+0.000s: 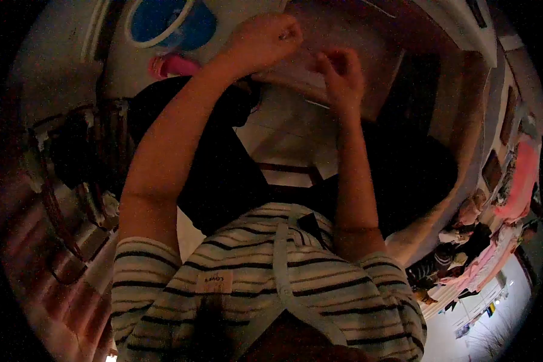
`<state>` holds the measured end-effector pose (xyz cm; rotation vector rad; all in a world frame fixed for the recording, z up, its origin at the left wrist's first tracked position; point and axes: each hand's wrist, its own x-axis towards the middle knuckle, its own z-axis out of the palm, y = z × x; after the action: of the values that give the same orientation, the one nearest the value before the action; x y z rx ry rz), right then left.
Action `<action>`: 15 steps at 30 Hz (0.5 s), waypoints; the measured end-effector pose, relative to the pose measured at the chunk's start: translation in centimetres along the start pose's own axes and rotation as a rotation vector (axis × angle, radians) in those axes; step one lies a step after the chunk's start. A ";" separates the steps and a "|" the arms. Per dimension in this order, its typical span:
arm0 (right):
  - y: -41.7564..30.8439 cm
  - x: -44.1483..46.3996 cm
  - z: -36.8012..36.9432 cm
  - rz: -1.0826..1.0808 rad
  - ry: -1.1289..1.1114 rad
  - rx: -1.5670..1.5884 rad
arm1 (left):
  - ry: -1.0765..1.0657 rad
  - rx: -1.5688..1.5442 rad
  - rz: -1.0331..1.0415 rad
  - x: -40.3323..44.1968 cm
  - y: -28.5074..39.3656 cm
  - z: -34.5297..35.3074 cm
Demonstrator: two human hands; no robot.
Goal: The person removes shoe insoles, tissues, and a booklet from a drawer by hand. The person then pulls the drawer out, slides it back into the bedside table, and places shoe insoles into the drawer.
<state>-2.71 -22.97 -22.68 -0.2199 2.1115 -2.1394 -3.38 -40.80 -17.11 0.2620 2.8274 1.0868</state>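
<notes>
My left hand (pixel 266 40) is raised in front of me, its fingers curled closed; whatever it may hold is too small or dark to make out. Close by on the right, my right hand (pixel 342 71) is also up, thumb and fingers bent together in a pinch, and I cannot make out anything in it. A small gap separates the two hands. Beneath and beyond them lies a dim brownish surface (pixel 377 45). My legs (pixel 223 163) in dark clothing are spread below the forearms.
A blue tub (pixel 208 25) with a pale rim stands at the upper left, with a pink object (pixel 181 64) near it. Dark chair-like frames (pixel 93 145) are on the left. Clothes and cloths (pixel 473 241) are piled along the right. Pale floor tiles (pixel 277 142) show between my legs.
</notes>
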 end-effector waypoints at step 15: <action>18.6 3.4 -13.8 0.135 0.108 -1.224 | 0.306 0.466 -0.366 0.1 -23.7 -17.2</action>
<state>-8.85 -10.38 -41.42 -0.0490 3.0530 -0.5458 -9.05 -69.36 -20.28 -0.4140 3.1826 0.4168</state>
